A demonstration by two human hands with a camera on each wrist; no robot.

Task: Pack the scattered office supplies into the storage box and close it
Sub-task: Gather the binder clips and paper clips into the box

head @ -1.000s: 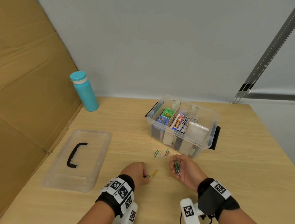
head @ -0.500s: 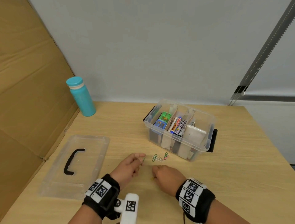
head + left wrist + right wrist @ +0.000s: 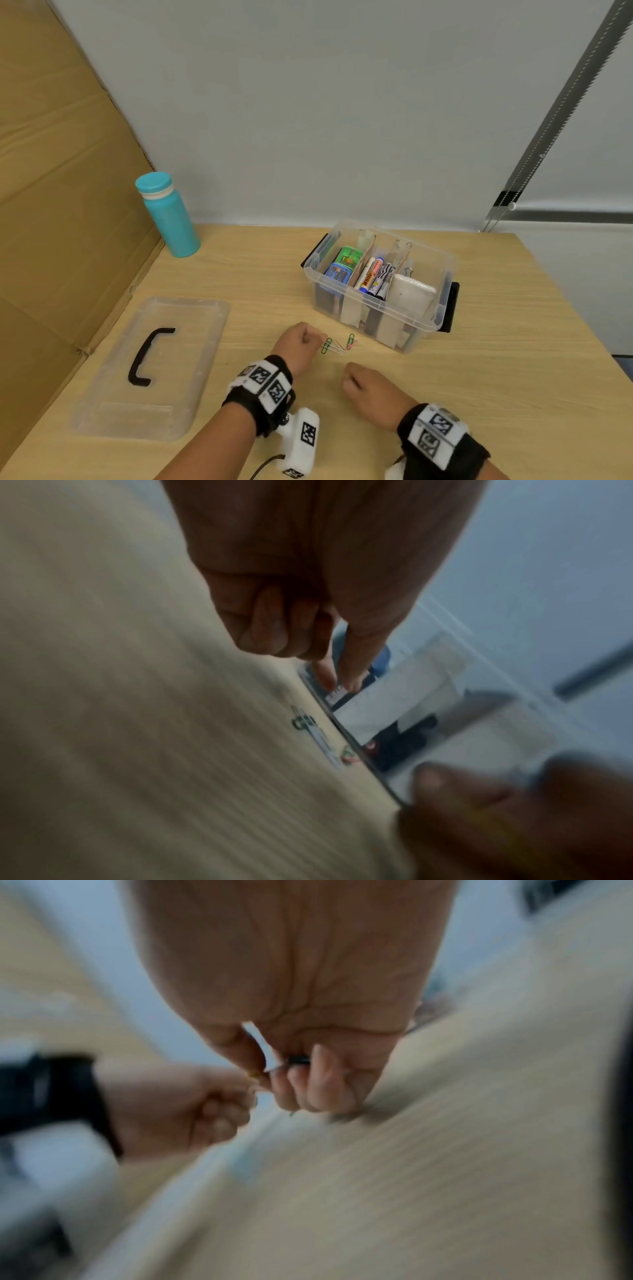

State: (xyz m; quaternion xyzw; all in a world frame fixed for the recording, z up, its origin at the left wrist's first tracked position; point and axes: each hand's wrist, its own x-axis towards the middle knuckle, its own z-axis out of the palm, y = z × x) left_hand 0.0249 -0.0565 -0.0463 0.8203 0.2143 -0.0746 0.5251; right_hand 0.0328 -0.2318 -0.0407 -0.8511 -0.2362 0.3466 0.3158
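The clear storage box [image 3: 310,274] stands open at the table's middle right, holding markers and small boxes between dividers. A few loose paper clips [image 3: 337,346] lie just in front of it and show blurred in the left wrist view [image 3: 304,722]. My left hand [image 3: 303,341] is curled beside their left end, thumb and forefinger [image 3: 337,683] close together. Whether they pinch a clip is unclear. My right hand [image 3: 363,382] hovers nearer to me. It pinches a yellow clip [image 3: 255,1073] and holds dark clips [image 3: 299,1060] in its curled fingers.
The clear lid [image 3: 191,342] with a black handle lies flat at the left. A teal bottle [image 3: 169,219] stands at the back left against a cardboard wall [image 3: 51,205]. The table's right edge runs just past the box.
My left hand moved forward to the clips by the box. My right hand turned palm down, took the yellow clip off the table and drew back.
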